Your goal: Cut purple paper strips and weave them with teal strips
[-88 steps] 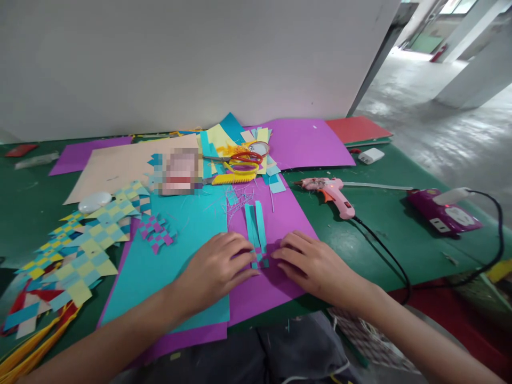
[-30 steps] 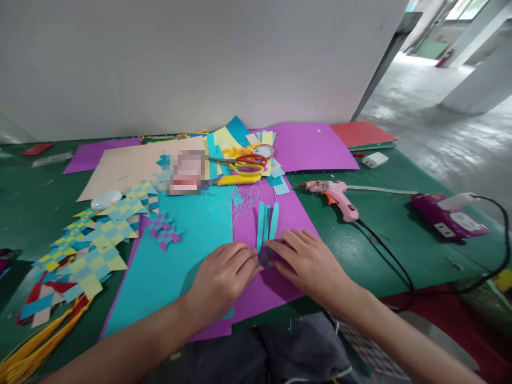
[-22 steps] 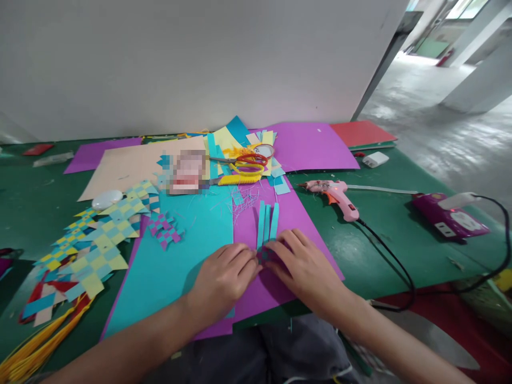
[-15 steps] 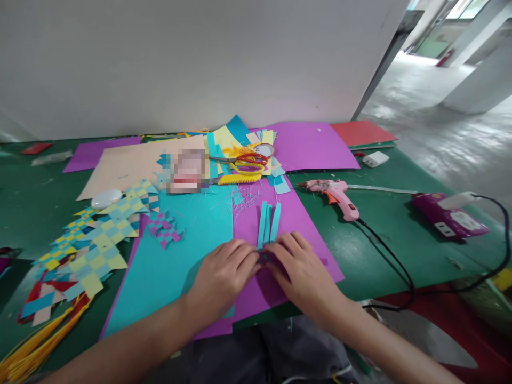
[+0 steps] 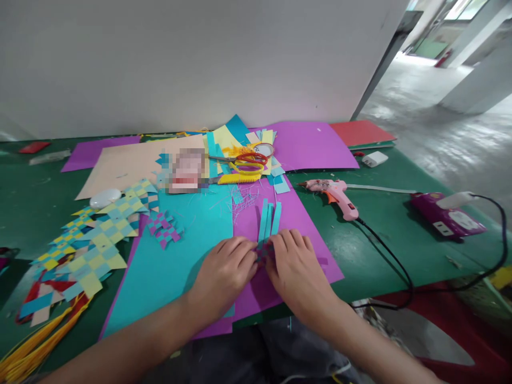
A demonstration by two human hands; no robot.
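The right hand (image 5: 298, 269) had moved in close to the left hand (image 5: 226, 272), bringing both to the woven end of the blue strips (image 5: 263, 221) on the purple sheet (image 5: 295, 213). The left grip pinched that end narrowly; the right fingertips were too hidden to tell.

Craft work area, perhaps a workshop. Green bench (image 5: 384, 213) spread with coloured paper sheets (image 5: 172, 234), loose trimmings (image 5: 244, 198), scissors (image 5: 250, 160) near centre; pink glue gun (image 5: 332, 194) right of centre, its cord trailing. Woven paper pieces (image 5: 106, 229) lie at left. Upper right: bare, shiny grey floor (image 5: 424, 101), thick pale pillar (image 5: 476, 80), bright window (image 5: 464, 8). Large, industrial-looking interior.
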